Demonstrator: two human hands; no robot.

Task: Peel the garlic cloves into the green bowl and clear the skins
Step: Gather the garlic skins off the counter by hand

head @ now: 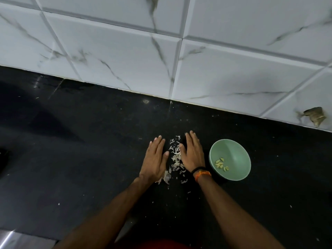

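A narrow strip of white garlic skins [175,159] lies on the black counter between my two hands. My left hand [155,159] rests flat on the counter just left of the skins, fingers straight. On the other side, my right hand [193,153] lies flat too, its thumb touching the pile. The green bowl [233,151] stands to the right of my right wrist and holds several peeled garlic cloves [221,164]. A few loose skin flakes [184,181] lie nearer me.
A white marble-look tiled wall [161,51] rises behind the black counter [89,150]. One tile at the far right has a chipped spot [315,116]. A metallic edge [10,238] shows at the bottom left corner.
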